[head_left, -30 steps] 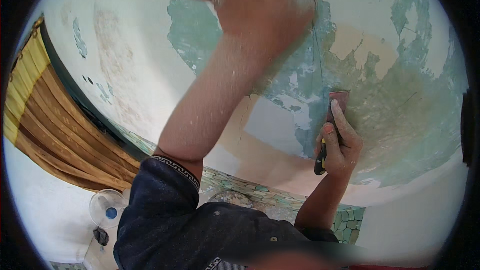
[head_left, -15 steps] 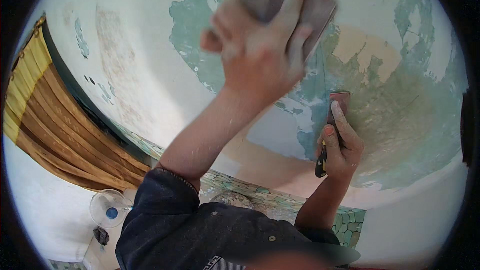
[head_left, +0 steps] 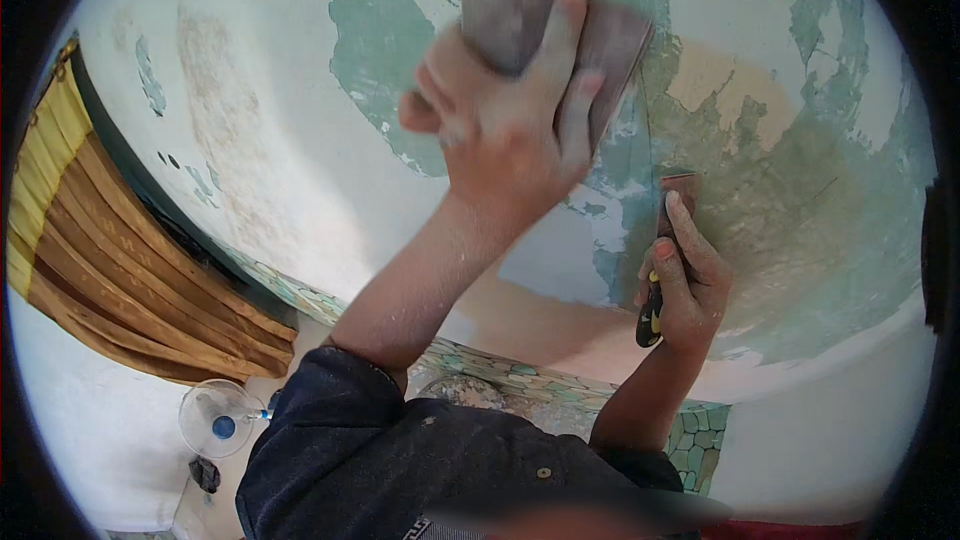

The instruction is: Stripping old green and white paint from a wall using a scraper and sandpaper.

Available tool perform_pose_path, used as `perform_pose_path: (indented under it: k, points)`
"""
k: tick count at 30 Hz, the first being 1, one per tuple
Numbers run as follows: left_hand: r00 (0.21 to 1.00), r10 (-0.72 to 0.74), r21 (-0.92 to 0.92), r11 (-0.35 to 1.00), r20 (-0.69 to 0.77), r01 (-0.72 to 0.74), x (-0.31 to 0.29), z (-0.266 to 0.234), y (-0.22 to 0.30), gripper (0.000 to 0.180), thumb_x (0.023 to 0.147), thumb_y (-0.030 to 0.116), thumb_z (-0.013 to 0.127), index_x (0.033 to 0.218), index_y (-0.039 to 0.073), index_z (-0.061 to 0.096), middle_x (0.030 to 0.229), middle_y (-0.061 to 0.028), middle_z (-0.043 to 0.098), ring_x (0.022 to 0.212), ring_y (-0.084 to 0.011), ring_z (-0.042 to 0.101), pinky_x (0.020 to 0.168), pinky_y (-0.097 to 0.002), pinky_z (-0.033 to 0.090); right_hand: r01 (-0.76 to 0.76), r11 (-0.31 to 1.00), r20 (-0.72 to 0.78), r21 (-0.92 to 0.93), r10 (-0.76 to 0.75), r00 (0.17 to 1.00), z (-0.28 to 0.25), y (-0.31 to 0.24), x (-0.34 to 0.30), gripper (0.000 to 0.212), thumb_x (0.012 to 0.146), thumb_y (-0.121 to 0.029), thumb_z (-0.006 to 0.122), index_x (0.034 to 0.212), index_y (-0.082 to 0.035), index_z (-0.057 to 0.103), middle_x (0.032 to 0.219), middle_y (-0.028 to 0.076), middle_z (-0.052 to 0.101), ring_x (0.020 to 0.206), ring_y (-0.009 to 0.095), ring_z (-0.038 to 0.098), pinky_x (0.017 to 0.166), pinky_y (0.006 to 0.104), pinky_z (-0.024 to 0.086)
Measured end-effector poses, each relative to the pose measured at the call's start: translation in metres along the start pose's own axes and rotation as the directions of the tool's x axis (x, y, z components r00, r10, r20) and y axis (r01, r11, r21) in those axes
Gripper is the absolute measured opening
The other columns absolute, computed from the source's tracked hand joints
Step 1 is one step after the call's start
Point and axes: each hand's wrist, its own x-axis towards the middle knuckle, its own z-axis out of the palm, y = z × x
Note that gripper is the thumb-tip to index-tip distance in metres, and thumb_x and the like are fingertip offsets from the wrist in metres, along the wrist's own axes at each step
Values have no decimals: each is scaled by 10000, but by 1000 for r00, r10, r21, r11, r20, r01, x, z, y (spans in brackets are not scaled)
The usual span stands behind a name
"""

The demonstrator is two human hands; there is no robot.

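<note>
My left hand [head_left: 510, 135] is against the wall, slightly blurred, its fingers gripping a folded sheet of dark brown sandpaper [head_left: 505, 30]. Two fingers lie over the sheet's face and the thumb sticks out at the left. Lower and to the right, my right hand [head_left: 695, 285] is closed around a scraper [head_left: 650, 325] with a black and yellow handle. The index finger lies along its reddish-brown blade, which points up near the wall; whether it touches cannot be made out. White dust coats both hands. Around them the wall [head_left: 430, 90] shows green patches under flaking white paint.
At the left hangs a brown and yellow curtain [head_left: 130, 250] beside a dark frame. Below it stand a clear round object with a blue centre [head_left: 223, 427] and a dark crumpled thing [head_left: 204, 474]. Green stone-pattern tiles [head_left: 700, 440] run along the wall's base, with debris [head_left: 465, 392] nearby.
My left hand has slid down the wall with the sandpaper. The right hand with the scraper has hardly moved. The view has shifted slightly.
</note>
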Motion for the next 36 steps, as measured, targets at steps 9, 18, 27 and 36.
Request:
perform_pose_path:
  k: [9,18,27,36]
  points:
    - [999,-4,-80,997,-44,0,37,7,4,467,890,297,600,1326,129,613,1018,-270,462,964,-391,406,892,-504,294,-1,1000,-10,9,2,1000,1,-3,0,362,930,-60,611,1289,-10,603,695,11,573,549,69,472,466,219,392]
    - [991,-83,25,996,105,81,-37,-3,1,503,841,307,648,1326,175,620,1030,-285,467,993,-384,373,917,-466,278,-36,998,-21,58,37,999,0,-3,0,352,917,-2,603,1266,-40,637,850,44,661,556,67,492,467,221,388]
    - [996,-14,14,1000,-87,16,77,2,6,440,949,305,539,1345,119,592,1016,-265,456,926,-398,442,868,-514,334,-30,996,-24,84,32,999,-1,-3,0,352,923,-10,601,1273,-39,630,878,54,670,554,70,498,453,223,403]
    - [998,-31,-29,999,48,32,-38,7,3,494,854,322,653,1318,153,624,1032,-294,521,1007,-405,402,932,-464,310,-43,997,-25,57,45,999,2,-8,5,350,920,-9,606,1268,-38,634,842,37,660,539,68,478,455,221,387]
